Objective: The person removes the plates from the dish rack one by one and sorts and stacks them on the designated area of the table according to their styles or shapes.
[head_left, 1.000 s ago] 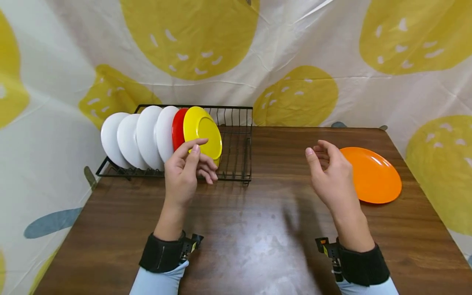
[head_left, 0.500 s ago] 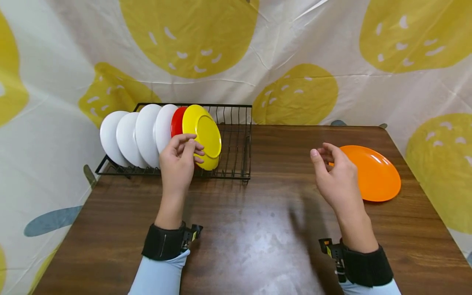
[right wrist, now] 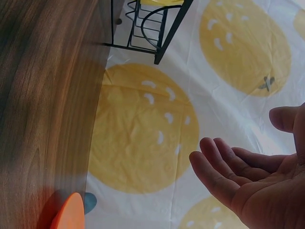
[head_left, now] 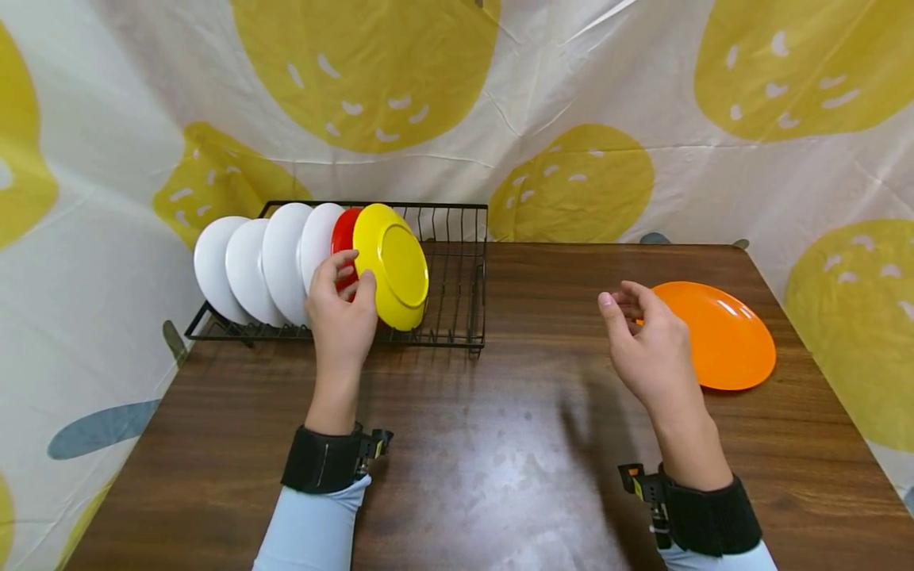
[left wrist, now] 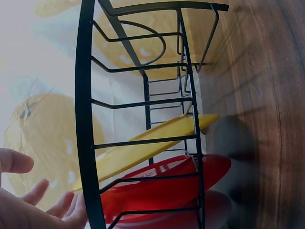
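Observation:
In the head view my left hand (head_left: 341, 321) is at the front of a black wire dish rack (head_left: 443, 345). Its thumb and fingers are spread apart by the near edge of a yellow plate (head_left: 401, 266), the fingers overlapping a red plate (head_left: 346, 231) behind. From the left wrist, the fingertips show right at the rack's rail (left wrist: 86, 119), close to the yellow plate (left wrist: 138, 152) and red plate (left wrist: 157, 188). My right hand (head_left: 648, 341) hovers, relaxed and holding nothing, beside an orange plate (head_left: 731, 337); the right wrist view shows the same hand (right wrist: 259, 191) with fingers loosely extended.
Several white plates (head_left: 286, 266) stand upright in the rack's left part. Bare wire slots (head_left: 457, 277) lie right of the yellow plate. A brown wooden table (head_left: 485, 444) bears everything, with a lemon-patterned cloth (head_left: 543, 79) hanging behind it.
My left hand has moved slightly left and up to the yellow plate's edge, thumb and fingers parting. My right hand has shifted a little to the right. The plates stay put.

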### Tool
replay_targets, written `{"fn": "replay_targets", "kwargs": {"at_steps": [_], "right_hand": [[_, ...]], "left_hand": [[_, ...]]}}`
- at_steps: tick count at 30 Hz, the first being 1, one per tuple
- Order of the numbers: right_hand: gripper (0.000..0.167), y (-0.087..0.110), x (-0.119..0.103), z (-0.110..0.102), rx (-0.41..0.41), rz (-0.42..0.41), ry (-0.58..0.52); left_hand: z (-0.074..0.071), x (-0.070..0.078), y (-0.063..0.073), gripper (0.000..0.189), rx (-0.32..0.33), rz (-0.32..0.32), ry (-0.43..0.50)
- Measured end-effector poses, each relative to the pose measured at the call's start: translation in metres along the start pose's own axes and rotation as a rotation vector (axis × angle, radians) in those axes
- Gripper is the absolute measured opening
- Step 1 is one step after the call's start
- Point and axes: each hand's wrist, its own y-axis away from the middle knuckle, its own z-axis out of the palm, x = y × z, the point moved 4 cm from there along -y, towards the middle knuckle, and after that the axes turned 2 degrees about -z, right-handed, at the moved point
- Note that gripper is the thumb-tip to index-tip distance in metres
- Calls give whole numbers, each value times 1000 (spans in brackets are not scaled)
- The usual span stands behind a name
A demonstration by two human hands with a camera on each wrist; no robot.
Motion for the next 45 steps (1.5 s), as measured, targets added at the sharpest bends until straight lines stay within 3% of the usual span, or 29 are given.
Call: {"fn": "replay_targets", "kwargs": {"at_steps": [7, 10, 14, 32, 37, 45], "right_hand": [[71, 1, 0, 1, -3, -5, 10], [71, 1, 0, 1, -1, -10, 16], [71, 1, 1, 2, -7, -12, 13], [72, 3, 3, 3, -16, 4, 22], [74, 3, 5, 3, -34, 21, 36], [73, 3, 9, 5, -40, 30, 30]], "left_hand": [[7, -13, -4, 58, -115, -138, 22], [10, -19, -5, 59, -163, -171, -11], [10, -23, -7, 52, -157, -193, -71], [9, -19, -6, 42, -129, -195, -35], [6, -13, -6, 40, -103, -162, -11], [0, 9, -7, 38, -72, -82, 37]]}}
